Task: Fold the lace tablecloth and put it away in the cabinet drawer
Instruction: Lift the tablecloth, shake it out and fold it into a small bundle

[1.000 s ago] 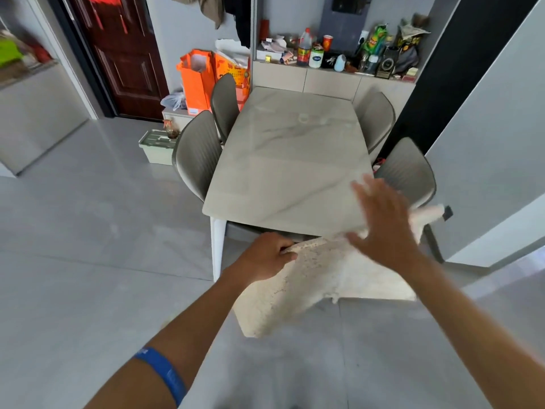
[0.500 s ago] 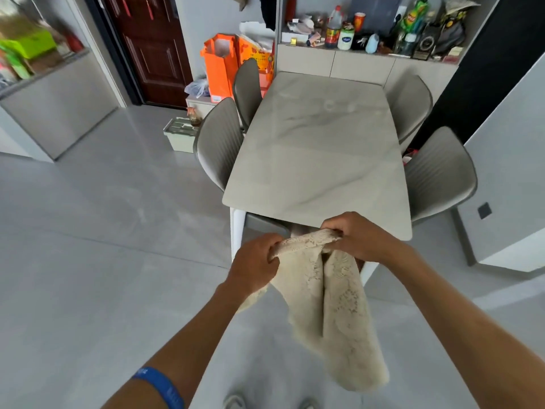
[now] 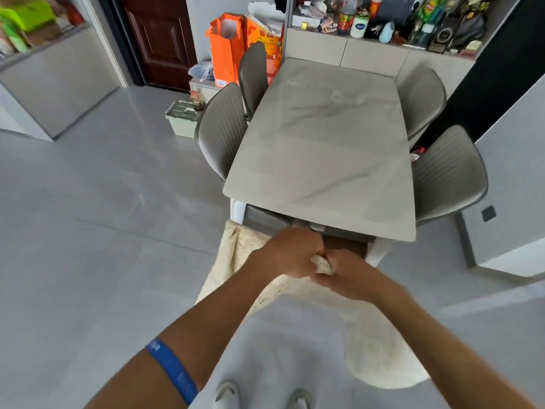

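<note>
Left hand [image 3: 290,250] and right hand [image 3: 346,274] side by side, fingers curled, gripping lace tablecloth [image 3: 236,261] edge between them; cloth hangs below fingers, desk [image 3: 324,149] just beyond.

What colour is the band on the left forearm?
Blue, with faint lighter markings; the wristband shows clearly in the head view, low on the left forearm.

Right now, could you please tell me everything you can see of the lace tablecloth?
The lace tablecloth is cream, with an openwork pattern, soft and limp. It is partly folded and held in the air just off the near end of the marble-look table. The left hand and the right hand grip a bunched edge between them, close together. The rest hangs in folds below the arms, above the floor.
</note>
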A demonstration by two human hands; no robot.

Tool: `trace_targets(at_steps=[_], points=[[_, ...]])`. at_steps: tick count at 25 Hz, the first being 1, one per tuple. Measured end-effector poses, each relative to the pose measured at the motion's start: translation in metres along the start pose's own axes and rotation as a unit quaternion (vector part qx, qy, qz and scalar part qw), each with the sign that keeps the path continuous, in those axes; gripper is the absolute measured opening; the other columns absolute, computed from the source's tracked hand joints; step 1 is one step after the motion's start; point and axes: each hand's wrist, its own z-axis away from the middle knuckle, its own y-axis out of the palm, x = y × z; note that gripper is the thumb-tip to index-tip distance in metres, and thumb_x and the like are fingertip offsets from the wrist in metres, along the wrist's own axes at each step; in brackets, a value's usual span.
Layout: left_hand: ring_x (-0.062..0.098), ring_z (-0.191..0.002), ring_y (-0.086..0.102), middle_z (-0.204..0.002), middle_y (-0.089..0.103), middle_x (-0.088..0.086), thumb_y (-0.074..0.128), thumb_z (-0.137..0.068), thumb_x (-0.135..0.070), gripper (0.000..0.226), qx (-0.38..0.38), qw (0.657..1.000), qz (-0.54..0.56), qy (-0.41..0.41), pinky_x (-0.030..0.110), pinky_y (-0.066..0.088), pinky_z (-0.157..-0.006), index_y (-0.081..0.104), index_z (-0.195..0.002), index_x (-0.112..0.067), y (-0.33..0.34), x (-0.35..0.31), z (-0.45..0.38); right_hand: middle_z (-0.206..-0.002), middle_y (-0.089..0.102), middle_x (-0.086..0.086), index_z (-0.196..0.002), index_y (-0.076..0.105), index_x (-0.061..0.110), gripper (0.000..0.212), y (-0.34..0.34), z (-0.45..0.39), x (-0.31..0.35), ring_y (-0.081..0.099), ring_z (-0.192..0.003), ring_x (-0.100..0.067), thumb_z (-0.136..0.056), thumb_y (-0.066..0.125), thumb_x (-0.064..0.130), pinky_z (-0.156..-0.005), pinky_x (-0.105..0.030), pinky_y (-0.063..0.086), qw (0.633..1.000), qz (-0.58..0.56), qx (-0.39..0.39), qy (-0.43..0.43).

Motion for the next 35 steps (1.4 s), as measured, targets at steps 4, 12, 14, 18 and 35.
trace_targets(at_steps=[4, 12, 14, 18, 35], points=[[0.025, -0.089, 0.063, -0.094, 0.067, 0.000, 0.068, -0.080, -0.040, 0.020, -0.112, 0.986, -0.117, -0.035, 0.038, 0.045, -0.082, 0.067, -0.091, -0.023, 0.000, 0.004, 0.017, -0.067, 0.065, 0.007, -0.083, 0.069, 0.015, 0.018, 0.043, -0.016, -0.006, 0.059, -0.061, -0.010, -0.091, 0.064, 0.030, -0.064, -0.041, 0.044, 0.975, -0.218, -0.044, 0.013], [0.015, -0.109, 0.059, -0.121, 0.060, -0.006, 0.071, -0.084, -0.044, 0.046, -0.089, 0.849, 0.447, -0.267, 0.032, 0.049, -0.093, 0.054, -0.125, -0.030, 0.106, 0.065, 0.075, -0.106, 0.077, 0.000, -0.104, 0.074, 0.024, 0.036, 0.024, -0.024, -0.017, 0.072, -0.102, -0.019, -0.085, 0.067, 0.053, -0.101, -0.047, 0.051, 0.945, -0.293, 0.129, 0.068], [0.016, -0.105, 0.061, -0.113, 0.063, -0.005, 0.073, -0.085, -0.035, 0.035, -0.067, 0.802, 0.537, -0.253, 0.029, 0.049, -0.089, 0.060, -0.117, -0.026, 0.132, 0.058, 0.064, -0.108, 0.077, -0.002, -0.103, 0.075, 0.025, 0.033, 0.024, -0.023, -0.011, 0.072, -0.104, -0.020, -0.085, 0.069, 0.051, -0.102, -0.045, 0.051, 0.937, -0.293, 0.181, 0.065], [0.001, -0.067, 0.061, -0.069, 0.067, -0.015, 0.070, -0.087, -0.025, 0.011, -0.174, 0.724, 0.586, -0.319, 0.016, 0.045, -0.064, 0.071, -0.076, -0.024, 0.156, 0.042, 0.051, -0.104, 0.078, 0.000, -0.097, 0.076, 0.022, 0.062, 0.017, -0.014, -0.010, 0.072, -0.100, -0.020, -0.067, 0.068, 0.076, -0.103, -0.046, 0.050, 0.949, -0.220, 0.212, 0.077], [0.018, -0.086, 0.065, -0.095, 0.060, -0.005, 0.064, -0.078, -0.039, 0.031, -0.135, 0.735, 0.526, -0.406, 0.026, 0.046, -0.061, 0.055, -0.104, -0.025, 0.160, 0.033, 0.076, -0.079, 0.063, 0.006, -0.090, 0.064, 0.019, 0.047, 0.034, -0.015, -0.053, 0.056, -0.068, -0.009, -0.091, 0.049, 0.063, -0.064, -0.025, 0.041, 0.954, 0.157, 0.207, 0.149]])
